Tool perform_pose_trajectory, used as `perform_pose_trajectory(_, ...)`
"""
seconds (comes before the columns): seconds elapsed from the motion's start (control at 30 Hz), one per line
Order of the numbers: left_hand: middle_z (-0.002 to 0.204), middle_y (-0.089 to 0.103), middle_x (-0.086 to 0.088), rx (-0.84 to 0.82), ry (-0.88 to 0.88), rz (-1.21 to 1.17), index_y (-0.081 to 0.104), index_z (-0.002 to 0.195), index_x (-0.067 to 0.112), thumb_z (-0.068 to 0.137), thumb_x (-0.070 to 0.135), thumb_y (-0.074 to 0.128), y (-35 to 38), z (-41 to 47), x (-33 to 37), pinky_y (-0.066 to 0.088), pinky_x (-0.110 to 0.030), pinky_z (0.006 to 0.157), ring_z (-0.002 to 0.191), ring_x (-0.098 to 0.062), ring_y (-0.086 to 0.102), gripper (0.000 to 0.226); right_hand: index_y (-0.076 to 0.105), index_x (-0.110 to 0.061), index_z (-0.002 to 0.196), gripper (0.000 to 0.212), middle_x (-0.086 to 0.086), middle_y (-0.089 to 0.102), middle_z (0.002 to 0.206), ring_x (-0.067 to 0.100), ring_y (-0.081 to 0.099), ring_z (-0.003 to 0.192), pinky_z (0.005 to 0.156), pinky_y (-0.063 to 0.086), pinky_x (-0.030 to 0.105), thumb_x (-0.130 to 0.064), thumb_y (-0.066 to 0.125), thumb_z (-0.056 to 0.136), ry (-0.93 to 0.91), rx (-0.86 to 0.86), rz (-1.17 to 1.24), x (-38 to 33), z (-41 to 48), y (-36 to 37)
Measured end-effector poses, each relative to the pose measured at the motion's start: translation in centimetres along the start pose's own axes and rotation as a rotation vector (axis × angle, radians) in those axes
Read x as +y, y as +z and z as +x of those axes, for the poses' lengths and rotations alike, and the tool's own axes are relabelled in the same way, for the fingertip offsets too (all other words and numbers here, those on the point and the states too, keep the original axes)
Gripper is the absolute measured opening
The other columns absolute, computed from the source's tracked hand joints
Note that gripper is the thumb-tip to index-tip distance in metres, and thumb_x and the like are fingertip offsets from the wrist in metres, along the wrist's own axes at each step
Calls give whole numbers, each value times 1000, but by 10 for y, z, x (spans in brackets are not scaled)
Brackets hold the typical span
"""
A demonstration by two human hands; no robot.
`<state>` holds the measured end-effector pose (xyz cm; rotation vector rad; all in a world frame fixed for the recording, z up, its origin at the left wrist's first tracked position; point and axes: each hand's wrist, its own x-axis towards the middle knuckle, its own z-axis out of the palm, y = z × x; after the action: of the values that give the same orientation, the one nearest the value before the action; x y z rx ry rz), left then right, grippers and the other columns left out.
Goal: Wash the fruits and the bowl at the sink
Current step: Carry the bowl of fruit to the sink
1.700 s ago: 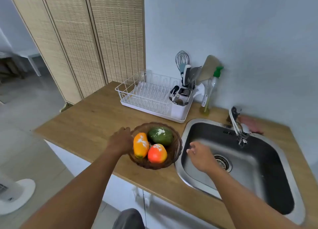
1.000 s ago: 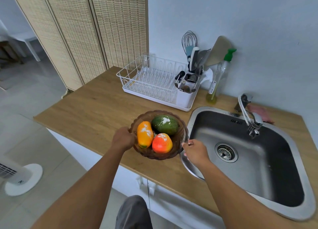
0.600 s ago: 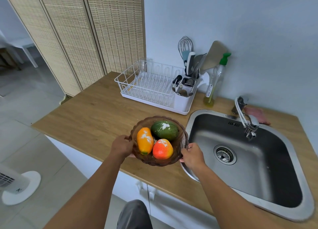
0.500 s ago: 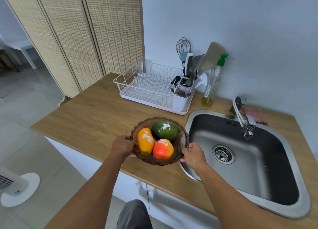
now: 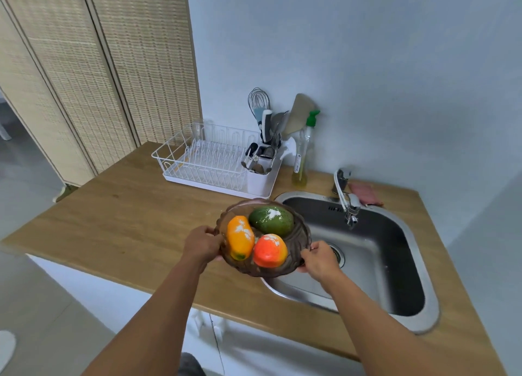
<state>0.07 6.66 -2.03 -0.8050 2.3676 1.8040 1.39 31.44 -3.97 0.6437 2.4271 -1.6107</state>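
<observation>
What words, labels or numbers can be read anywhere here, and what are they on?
None can be read.
Bottle: it carries a label, but the print is too small and blurred.
Sink: dark marks on the back wall below the tap look like slots or lettering; I cannot tell which.
Bowl, fruits and rack: no text shows.

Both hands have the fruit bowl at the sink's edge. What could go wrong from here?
1. Three loose fruits, orange, green and red-orange, sit in the shallow bowl; a tilt could roll one out.
2. The left hand and right hand pinch only the rim, so it may slip.
3. The faucet overhangs the sink; the bowl could knock it.
</observation>
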Motion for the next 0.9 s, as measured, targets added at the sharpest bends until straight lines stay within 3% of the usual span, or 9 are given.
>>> perform_pose_trajectory(0.1,91,68,-19,-4,19,50,61,91,5,80,5,70,14,-4,3,61,-39,59,71,-26,66,14,48,-8,90,8,18,65,95,27,67,67,68,60,37,-7,56,91,9,15,22,6,0,-19)
perform_pose_trajectory(0.2,85,67,-14,-5,47,127,62,88,8,76,9,70,31,-8,5,61,-47,74,78,-29,68,14,47,-9,86,8,14,63,88,24,62,69,55,54,26,-8,53,92,10,15,5,11,-2,-38)
perform_pose_trajectory(0.37,75,63,-7,-31,65,177,60,85,8,79,8,68,65,-21,13,55,-36,67,66,-20,61,10,47,-12,80,14,13,63,86,21,62,67,61,53,32,-9,55,91,46,35,26,31,2,-65)
perform_pose_trajectory(0.5,77,64,-5,-46,70,226,59,79,14,79,16,71,89,-23,14,59,-43,78,78,-27,66,12,46,-11,85,11,14,61,87,21,59,68,60,51,32,-9,54,92,90,47,37,50,5,-82)
perform_pose_trajectory(0.53,78,65,-6,-52,67,228,59,79,13,80,17,71,94,-24,13,59,-42,75,78,-26,66,13,46,-11,86,11,14,61,88,21,60,68,60,51,31,-9,54,93,98,46,29,55,6,-85)
perform_pose_trajectory(0.67,83,64,-15,-115,14,170,60,95,2,83,6,68,121,-26,11,53,-26,41,62,-22,64,15,49,-7,92,5,13,63,87,19,60,68,60,50,30,-10,53,93,109,46,-4,70,18,-103)
perform_pose_trajectory(0.9,99,62,-21,-164,-56,186,52,87,10,83,5,64,162,-15,4,61,-38,53,79,-32,67,14,49,-15,89,7,14,65,92,25,63,81,67,51,36,-13,54,93,128,53,-39,90,48,-125)
